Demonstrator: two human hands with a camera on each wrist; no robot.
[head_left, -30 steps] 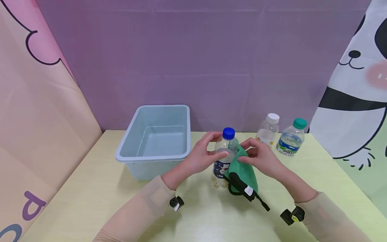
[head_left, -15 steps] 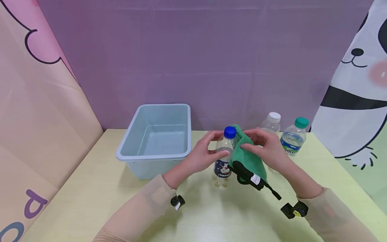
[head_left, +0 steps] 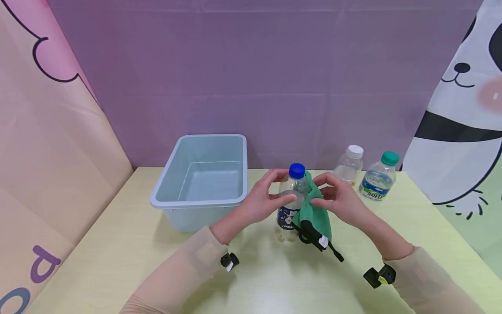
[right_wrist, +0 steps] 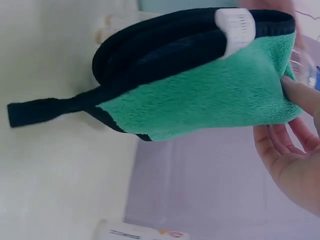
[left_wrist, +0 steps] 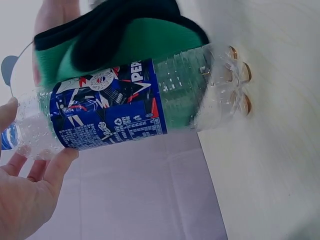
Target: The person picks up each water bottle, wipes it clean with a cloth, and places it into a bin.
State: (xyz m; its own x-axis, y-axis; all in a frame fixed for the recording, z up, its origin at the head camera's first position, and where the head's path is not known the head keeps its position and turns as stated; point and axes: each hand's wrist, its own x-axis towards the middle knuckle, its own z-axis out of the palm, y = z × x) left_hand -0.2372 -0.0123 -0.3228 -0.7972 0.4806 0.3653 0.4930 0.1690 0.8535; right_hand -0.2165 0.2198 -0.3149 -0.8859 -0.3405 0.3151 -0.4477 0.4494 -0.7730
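My left hand (head_left: 260,200) grips the upper part of a clear Pepsi bottle (head_left: 287,218) with a blue cap, fingers behind it and thumb in front. The bottle stands upright; its dark blue label (left_wrist: 107,107) and lobed base show in the left wrist view. My right hand (head_left: 341,198) pinches the top of a green towel (head_left: 318,218) with black edging. In the right wrist view the green towel (right_wrist: 205,92) hangs folded, with a white tag and a black strap (right_wrist: 45,110) at its lower end. In the head view the towel overlaps the bottle's right side.
A light blue plastic bin (head_left: 204,205) stands left of the bottle, close to my left forearm. Behind my right hand are a white-capped bottle (head_left: 349,168) and a green-capped bottle (head_left: 377,179). A purple cloth backdrop (head_left: 235,87) rises behind the table (head_left: 117,244).
My right hand moved the towel up and right off the bottle's side, then back left against it. The left hand and bottle stay nearly in place.
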